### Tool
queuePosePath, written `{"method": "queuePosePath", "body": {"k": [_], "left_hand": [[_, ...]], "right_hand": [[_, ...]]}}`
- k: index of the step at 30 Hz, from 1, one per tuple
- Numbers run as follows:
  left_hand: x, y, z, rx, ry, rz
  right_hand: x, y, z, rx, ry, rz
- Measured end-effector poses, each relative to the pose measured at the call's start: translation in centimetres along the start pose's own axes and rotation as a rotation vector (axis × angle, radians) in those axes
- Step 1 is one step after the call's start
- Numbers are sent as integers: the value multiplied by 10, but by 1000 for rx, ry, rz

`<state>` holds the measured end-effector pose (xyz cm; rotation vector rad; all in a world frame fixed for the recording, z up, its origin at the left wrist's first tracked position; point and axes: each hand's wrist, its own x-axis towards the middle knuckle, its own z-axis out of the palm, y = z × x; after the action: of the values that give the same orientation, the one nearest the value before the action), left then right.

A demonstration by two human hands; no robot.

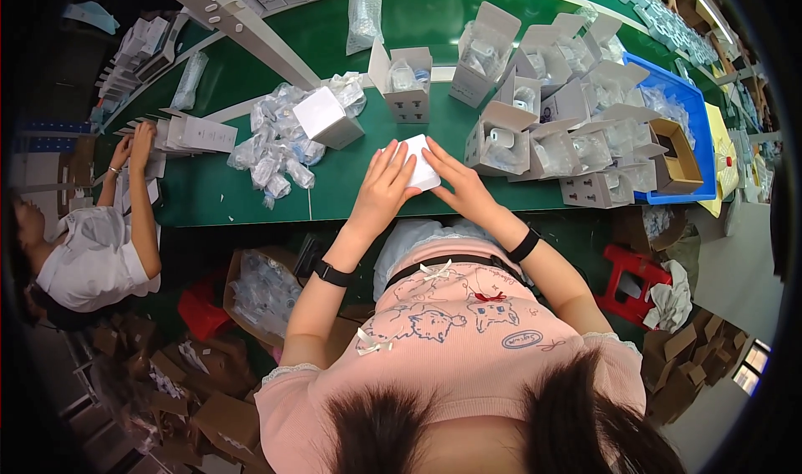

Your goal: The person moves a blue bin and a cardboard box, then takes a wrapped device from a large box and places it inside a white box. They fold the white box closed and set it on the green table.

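Observation:
A small white box (423,167) is between my two hands at the front edge of the green table (334,200), its pale top facing up. My left hand (384,183) grips its left side, fingers laid over the top. On the opposite side, my right hand (466,188) presses the box with its fingertips. Just beyond the left hand stands a closed white box (327,118). An opened white box (407,106) with a bagged white item in it stands behind my hands. Several more opened boxes (499,158) are grouped to the right of my right hand.
Clear plastic-bagged parts (280,136) are heaped left of my hands. A blue tray (702,140) at the right holds bagged items and a brown carton (678,169). At the far left, a co-worker (100,248) reaches toward a row of white boxes (196,136). A red stool (626,286) stands below.

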<state>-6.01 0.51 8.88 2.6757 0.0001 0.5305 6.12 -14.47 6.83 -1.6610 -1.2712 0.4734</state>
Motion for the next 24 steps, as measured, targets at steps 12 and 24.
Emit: {"method": "queuePosePath", "body": {"k": [12, 24], "left_hand": [[-3, 0, 11, 131, 89, 94], [-19, 2, 25, 141, 57, 33]], "right_hand": [[2, -6, 1, 38, 104, -13], [2, 3, -5, -312, 51, -277]]}}
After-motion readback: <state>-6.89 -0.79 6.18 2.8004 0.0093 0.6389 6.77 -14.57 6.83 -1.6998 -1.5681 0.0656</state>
